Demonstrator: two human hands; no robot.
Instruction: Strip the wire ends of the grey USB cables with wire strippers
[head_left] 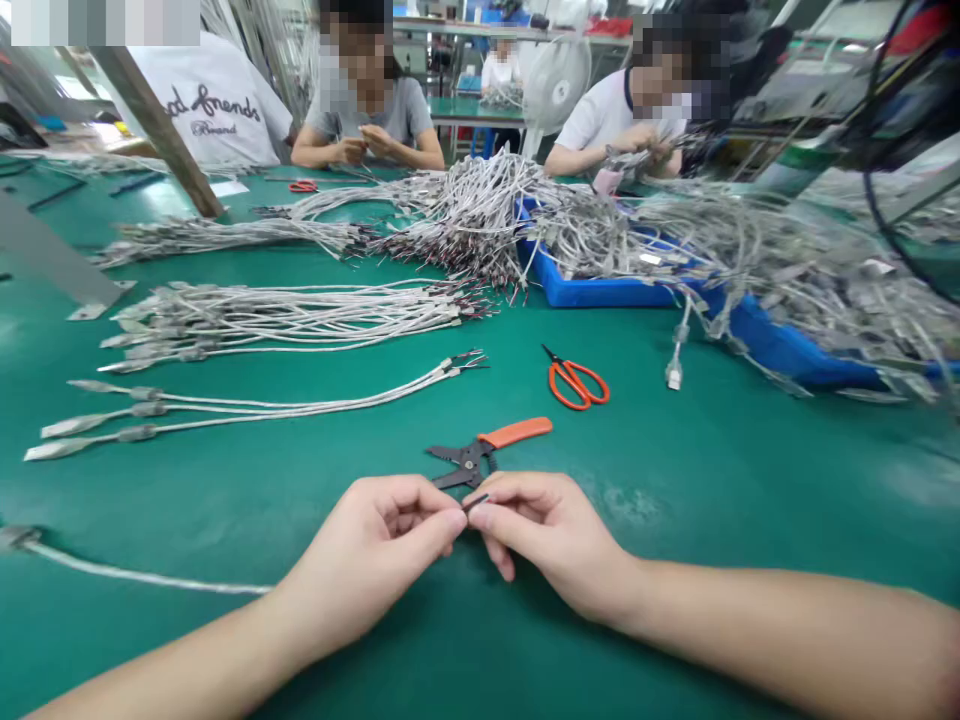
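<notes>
My left hand and my right hand meet fingertip to fingertip over the green table. Each pinches with thumb and forefinger. A thin dark wire end shows at the right fingertips. A white cable with a grey bead near its left end runs under my left forearm; its other end seems to be in the left fingers, mostly hidden. Just beyond the hands lie wire strippers with an orange handle and black jaws, partly covered by my fingers. Orange-handled scissors rest farther off to the right.
Three white cables lie side by side at left, with a larger bundle behind them. A heap of cables stands mid-table beside blue bins full of more. One USB plug hangs out. Several people sit across the table.
</notes>
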